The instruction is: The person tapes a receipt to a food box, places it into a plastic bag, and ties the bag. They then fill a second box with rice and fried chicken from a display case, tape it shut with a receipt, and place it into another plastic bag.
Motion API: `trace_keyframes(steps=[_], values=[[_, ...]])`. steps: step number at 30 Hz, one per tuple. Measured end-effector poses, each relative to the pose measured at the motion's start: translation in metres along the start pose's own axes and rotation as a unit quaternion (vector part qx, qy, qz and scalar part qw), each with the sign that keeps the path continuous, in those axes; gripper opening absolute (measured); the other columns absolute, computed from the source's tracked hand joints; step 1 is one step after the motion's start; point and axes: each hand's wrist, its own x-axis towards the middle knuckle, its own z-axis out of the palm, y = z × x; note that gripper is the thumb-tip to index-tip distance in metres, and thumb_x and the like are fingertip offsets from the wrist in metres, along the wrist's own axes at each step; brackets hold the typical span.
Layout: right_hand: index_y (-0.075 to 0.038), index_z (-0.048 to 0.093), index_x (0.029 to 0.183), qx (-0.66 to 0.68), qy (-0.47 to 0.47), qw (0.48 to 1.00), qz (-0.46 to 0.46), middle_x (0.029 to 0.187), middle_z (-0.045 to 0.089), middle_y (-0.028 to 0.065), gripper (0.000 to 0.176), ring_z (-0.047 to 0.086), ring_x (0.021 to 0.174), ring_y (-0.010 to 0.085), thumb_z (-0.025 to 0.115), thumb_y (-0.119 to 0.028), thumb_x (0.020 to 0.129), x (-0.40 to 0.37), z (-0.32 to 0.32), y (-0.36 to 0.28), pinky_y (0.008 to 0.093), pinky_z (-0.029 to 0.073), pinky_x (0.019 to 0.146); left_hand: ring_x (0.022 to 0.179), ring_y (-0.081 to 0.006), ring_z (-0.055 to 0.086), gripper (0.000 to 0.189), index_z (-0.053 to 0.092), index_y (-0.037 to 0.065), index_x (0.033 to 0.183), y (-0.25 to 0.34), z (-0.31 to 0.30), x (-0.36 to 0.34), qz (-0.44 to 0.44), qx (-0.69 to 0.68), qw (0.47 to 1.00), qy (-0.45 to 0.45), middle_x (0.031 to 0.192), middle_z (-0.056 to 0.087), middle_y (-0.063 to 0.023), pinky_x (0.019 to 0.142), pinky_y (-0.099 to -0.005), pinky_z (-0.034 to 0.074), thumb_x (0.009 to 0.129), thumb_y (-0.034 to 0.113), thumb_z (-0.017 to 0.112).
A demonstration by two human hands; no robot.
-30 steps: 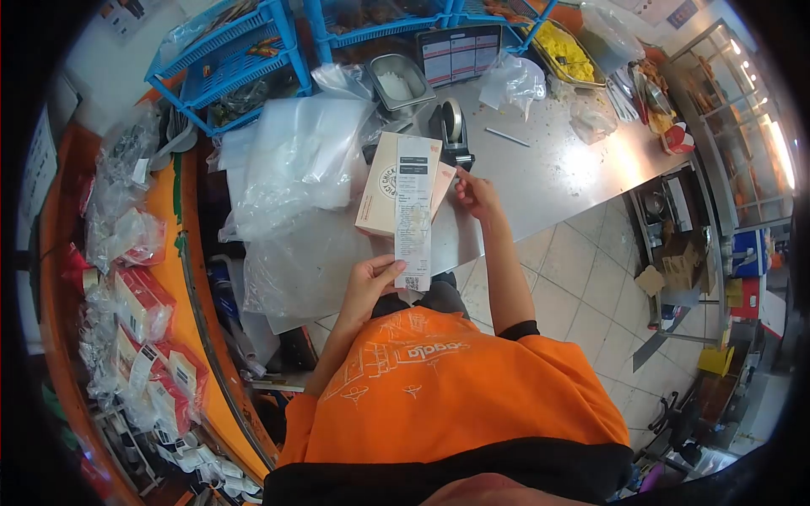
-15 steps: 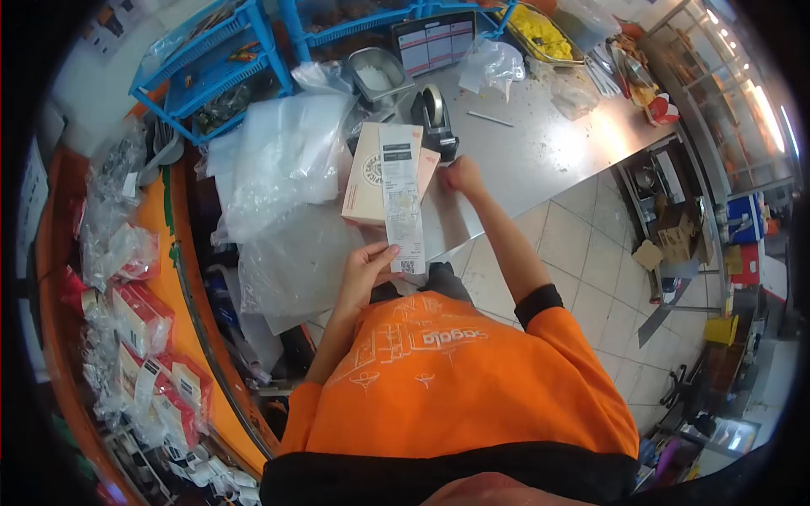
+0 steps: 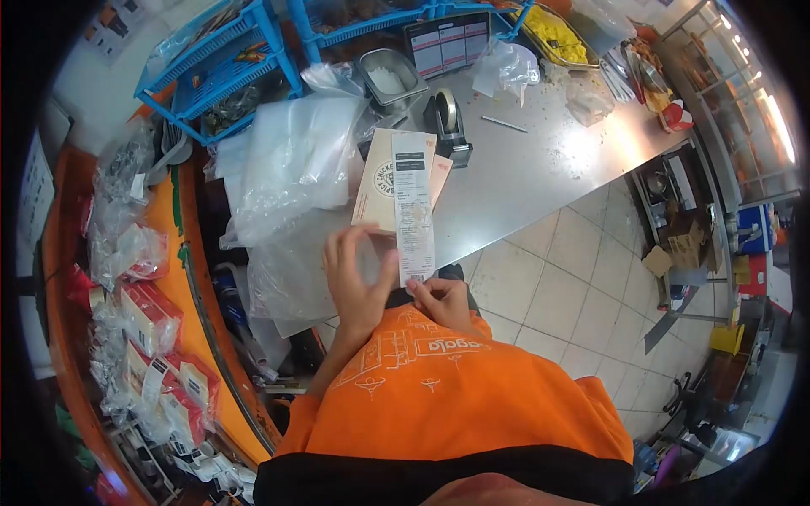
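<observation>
A long printed receipt (image 3: 413,219) lies over a cardboard food box (image 3: 376,190) on the metal table, its lower end hanging past the box toward my body. My right hand (image 3: 445,304) pinches that lower end. Left of the receipt, my left hand (image 3: 359,282) has its thumb and fingers apart, with the fingertips by the box's near edge. Part of a second box (image 3: 440,175) shows on the right behind the first one. Just beyond the boxes stands a black tape dispenser (image 3: 449,126).
Clear plastic bags (image 3: 291,160) are heaped on the left. A metal pan (image 3: 392,76) and a tablet (image 3: 449,46) stand at the back, near blue racks (image 3: 224,76). A thin stick (image 3: 504,124) lies on the metal table (image 3: 540,160). Bagged boxes (image 3: 152,316) line the orange counter.
My right hand has come from beside the tape dispenser down to the receipt's lower end. My left hand has let go of the receipt and moved slightly up, its fingers now spread.
</observation>
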Motion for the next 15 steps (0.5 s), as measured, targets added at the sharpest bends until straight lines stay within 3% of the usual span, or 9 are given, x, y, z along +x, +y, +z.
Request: trace_keyframes(steps=[1, 2, 4, 5, 7, 9, 11, 13, 15], values=[[-0.001, 0.059, 0.061, -0.078, 0.014, 0.988, -0.134, 0.050, 0.057, 0.0037, 0.037, 0.051, 0.041, 0.0123, 0.070, -0.026, 0.086, 0.002, 0.002, 0.009, 0.0299, 0.039, 0.040, 0.126, -0.0415, 0.039, 0.084, 0.040, 0.010, 0.137, 0.016, 0.006, 0.015, 0.021, 0.079, 0.997, 0.010, 0.136, 0.039, -0.0170, 0.097, -0.0572, 0.039, 0.069, 0.041, 0.078], [-0.001, 0.059, 0.061, -0.076, 0.017, 0.988, -0.134, 0.050, 0.057, 0.0037, 0.037, 0.051, 0.041, 0.0123, 0.070, -0.026, 0.086, 0.004, 0.005, 0.009, 0.0299, 0.039, 0.040, 0.129, -0.0476, 0.031, 0.100, 0.032, 0.015, 0.142, 0.030, 0.020, 0.034, 0.041, 0.157, 0.987, 0.021, 0.141, 0.031, -0.0166, 0.098, -0.0634, 0.034, 0.061, 0.045, 0.081], [-0.005, 0.064, 0.070, -0.278, -0.002, 0.918, -0.284, 0.063, 0.061, 0.0063, 0.025, 0.057, 0.048, 0.0205, 0.071, -0.025, 0.083, 0.010, 0.007, 0.009, 0.0320, 0.044, 0.046, 0.122, -0.0549, 0.035, 0.113, 0.019, 0.022, 0.146, 0.017, 0.051, 0.073, -0.016, 0.259, 0.964, -0.055, 0.141, 0.025, -0.0183, 0.093, -0.0692, 0.034, 0.055, 0.042, 0.083], [-0.009, 0.067, 0.078, -0.306, -0.036, 0.915, -0.262, 0.072, 0.062, 0.0079, 0.015, 0.059, 0.057, 0.0265, 0.072, -0.023, 0.080, 0.012, 0.007, 0.016, 0.0334, 0.047, 0.051, 0.122, -0.0549, 0.035, 0.113, 0.019, 0.022, 0.146, 0.015, 0.051, 0.089, -0.016, 0.260, 0.964, -0.053, 0.141, 0.025, -0.0183, 0.093, -0.0692, 0.034, 0.055, 0.042, 0.083], [-0.008, 0.067, 0.080, -0.263, -0.017, 0.931, -0.252, 0.073, 0.063, 0.0084, 0.014, 0.060, 0.058, 0.0270, 0.072, -0.021, 0.079, 0.029, 0.007, 0.029, 0.0340, 0.048, 0.053, 0.126, -0.0517, 0.035, 0.117, 0.014, 0.026, 0.148, 0.005, 0.036, 0.114, -0.074, 0.110, 0.977, -0.166, 0.141, 0.025, -0.0200, 0.100, -0.0627, 0.034, 0.053, 0.038, 0.082], [-0.008, 0.067, 0.081, -0.279, 0.019, 0.941, -0.191, 0.074, 0.064, 0.0098, 0.011, 0.062, 0.062, 0.0280, 0.072, -0.015, 0.075, 0.049, 0.004, 0.014, 0.0357, 0.049, 0.057, 0.127, -0.0494, 0.036, 0.118, 0.014, 0.024, 0.148, -0.004, 0.015, 0.118, -0.046, 0.065, 0.971, -0.225, 0.141, 0.024, -0.0209, 0.102, -0.0576, 0.034, 0.053, 0.037, 0.082], [-0.006, 0.067, 0.081, -0.257, 0.073, 0.940, -0.210, 0.075, 0.064, 0.0110, 0.011, 0.063, 0.063, 0.0261, 0.072, -0.012, 0.074, 0.077, -0.001, -0.018, 0.0344, 0.049, 0.058, 0.128, -0.0472, 0.036, 0.118, 0.014, 0.023, 0.148, -0.010, 0.000, 0.119, -0.020, 0.020, 0.959, -0.281, 0.141, 0.023, -0.0218, 0.105, -0.0525, 0.035, 0.053, 0.037, 0.081], [-0.003, 0.066, 0.076, -0.249, 0.130, 0.899, -0.336, 0.069, 0.063, 0.0114, 0.010, 0.062, 0.060, 0.0246, 0.071, -0.010, 0.072, 0.103, -0.011, -0.023, 0.0330, 0.048, 0.057, 0.128, -0.0429, 0.038, 0.117, 0.018, 0.019, 0.148, -0.012, -0.008, 0.116, 0.011, 0.022, 0.938, -0.345, 0.140, 0.025, -0.0215, 0.106, -0.0433, 0.036, 0.053, 0.043, 0.083], [-0.004, 0.065, 0.095, -0.272, 0.219, 0.911, -0.221, 0.089, 0.066, 0.0118, 0.023, 0.064, 0.077, 0.0198, 0.072, -0.016, 0.077, 0.120, -0.027, -0.018, 0.0283, 0.049, 0.063, 0.128, -0.0426, 0.038, 0.111, 0.021, 0.015, 0.147, -0.006, -0.016, 0.118, 0.054, 0.031, 0.942, -0.328, 0.140, 0.024, -0.0221, 0.106, -0.0435, 0.035, 0.059, 0.046, 0.081]])
